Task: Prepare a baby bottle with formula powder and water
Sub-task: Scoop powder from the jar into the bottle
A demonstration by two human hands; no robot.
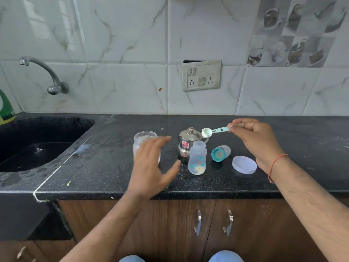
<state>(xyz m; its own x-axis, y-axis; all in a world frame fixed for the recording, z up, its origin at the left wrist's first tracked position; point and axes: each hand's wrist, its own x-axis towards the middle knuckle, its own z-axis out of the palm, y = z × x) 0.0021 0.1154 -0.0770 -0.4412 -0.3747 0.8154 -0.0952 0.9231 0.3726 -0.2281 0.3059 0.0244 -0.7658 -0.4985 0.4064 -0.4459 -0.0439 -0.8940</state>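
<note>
Head view puts the open baby bottle (197, 157) upright at mid counter, some pale powder already in its base, so dosing looks partly done; water, nipple cap (221, 152) and shaking remain. Right hand (254, 140) pinches the scoop (215, 131), heaped with powder, just above and behind the bottle mouth. Left hand (153, 165) is spread open in front of the formula jar (145, 142), probably not touching it, though blur hides contact.
</note>
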